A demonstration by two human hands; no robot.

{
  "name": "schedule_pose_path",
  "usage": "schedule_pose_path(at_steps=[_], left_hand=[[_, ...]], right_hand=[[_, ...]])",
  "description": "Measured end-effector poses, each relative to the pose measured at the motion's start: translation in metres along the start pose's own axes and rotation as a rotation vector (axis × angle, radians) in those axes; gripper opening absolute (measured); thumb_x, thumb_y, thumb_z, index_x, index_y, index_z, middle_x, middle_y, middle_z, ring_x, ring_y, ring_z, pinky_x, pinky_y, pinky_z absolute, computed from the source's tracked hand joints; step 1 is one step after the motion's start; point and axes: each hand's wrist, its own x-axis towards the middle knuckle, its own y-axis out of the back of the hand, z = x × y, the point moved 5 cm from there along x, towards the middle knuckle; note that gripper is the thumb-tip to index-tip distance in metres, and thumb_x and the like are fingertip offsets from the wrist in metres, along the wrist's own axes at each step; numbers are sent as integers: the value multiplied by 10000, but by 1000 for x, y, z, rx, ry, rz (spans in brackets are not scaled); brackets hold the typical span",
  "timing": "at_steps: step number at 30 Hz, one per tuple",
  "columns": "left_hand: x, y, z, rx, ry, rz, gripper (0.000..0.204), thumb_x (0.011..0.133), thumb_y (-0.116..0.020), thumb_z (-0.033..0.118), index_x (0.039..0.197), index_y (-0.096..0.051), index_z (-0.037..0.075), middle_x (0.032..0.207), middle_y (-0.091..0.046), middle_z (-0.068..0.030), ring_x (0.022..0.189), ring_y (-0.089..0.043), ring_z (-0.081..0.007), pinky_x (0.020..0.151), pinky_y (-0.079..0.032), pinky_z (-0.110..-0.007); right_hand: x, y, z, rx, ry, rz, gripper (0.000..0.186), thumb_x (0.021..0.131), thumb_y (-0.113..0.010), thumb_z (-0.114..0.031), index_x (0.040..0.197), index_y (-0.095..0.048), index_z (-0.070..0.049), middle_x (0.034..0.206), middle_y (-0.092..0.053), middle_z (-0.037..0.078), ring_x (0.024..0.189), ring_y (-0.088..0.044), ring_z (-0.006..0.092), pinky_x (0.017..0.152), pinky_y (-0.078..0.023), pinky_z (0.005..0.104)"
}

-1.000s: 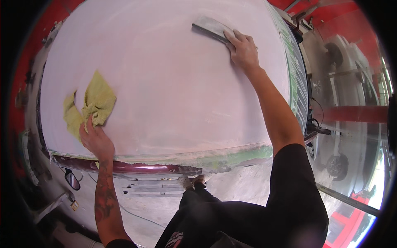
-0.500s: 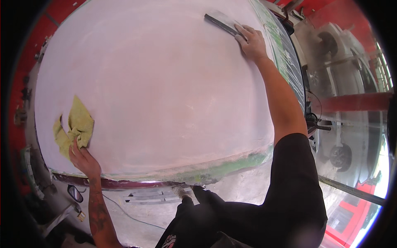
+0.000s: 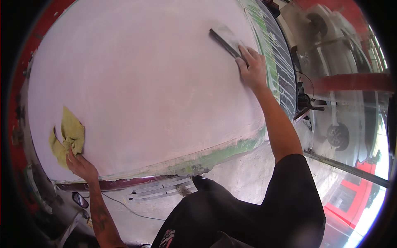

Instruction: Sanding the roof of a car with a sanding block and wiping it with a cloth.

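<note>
A broad car panel, apparently a roof (image 3: 144, 82), spreads before me, coated in dull pinkish white. At its far right, my right hand (image 3: 253, 68) is closed round one end of a long black sanding block (image 3: 224, 44). The block lies slantwise against the coated surface, and its underside is hidden. Near the left front corner, my left hand (image 3: 82, 166) grips the lower part of a crumpled yellow cloth (image 3: 73, 130), whose loose corners spread over the panel.
Green masking tape (image 3: 231, 153) runs along the near edge and also the right edge, beside dark streaked glass (image 3: 283, 62). A side mirror (image 3: 80, 200) juts out below left. Metal strips (image 3: 159, 189) and a thin cable (image 3: 128, 208) lie on the floor. Another car (image 3: 341, 103) stands right.
My right hand and the sanding block have come nearer, with the block slanting more steeply. The whole view has shifted slightly. My left hand stays on the cloth at the same corner.
</note>
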Motion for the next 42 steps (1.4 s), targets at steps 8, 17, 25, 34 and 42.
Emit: schedule_pose_path(at_steps=[8,17,25,34,42], left_hand=[[4,4,-5,28,-27,40,405,950,-449,139,1335,-537,53,1306,-493,-279,1202,-466,-446,1016,-358,-519],[5,-2,5,-7,9,33,413,937,-459,137,1338,-543,84,1304,-499,-270,1203,-465,-439,1019,-358,-521],[3,2,-8,71,3,51,413,934,-474,169,1334,-543,99,1305,-498,-261,1205,-464,-437,1027,-344,-536],[2,-2,1,45,-5,60,424,935,-486,185,1355,-527,141,1324,-481,-230,1222,-453,-410,1036,-330,-539],[-2,-3,-13,105,42,38,435,940,-484,192,1374,-509,175,1357,-450,-220,1259,-419,-395,1063,-302,-531]], right_hand=[[-66,-13,-106,-36,-258,-102,461,845,-690,-235,1300,-624,-222,1305,-530,127,1101,-485,376,965,-405,476],[-41,7,-31,-144,-302,-27,462,885,-656,-277,1340,-587,-236,1244,-553,152,1059,-506,382,939,-426,465],[-110,-14,-210,12,-155,-198,518,841,-691,-250,1343,-570,-281,1248,-522,123,1017,-500,353,901,-430,472],[-44,7,-38,-255,-480,-48,433,887,-636,-322,1313,-612,-250,1185,-592,160,994,-541,403,886,-473,468],[-132,-14,-244,13,-58,-166,528,813,-713,-254,1325,-584,-257,1215,-553,138,941,-522,348,832,-471,451]])
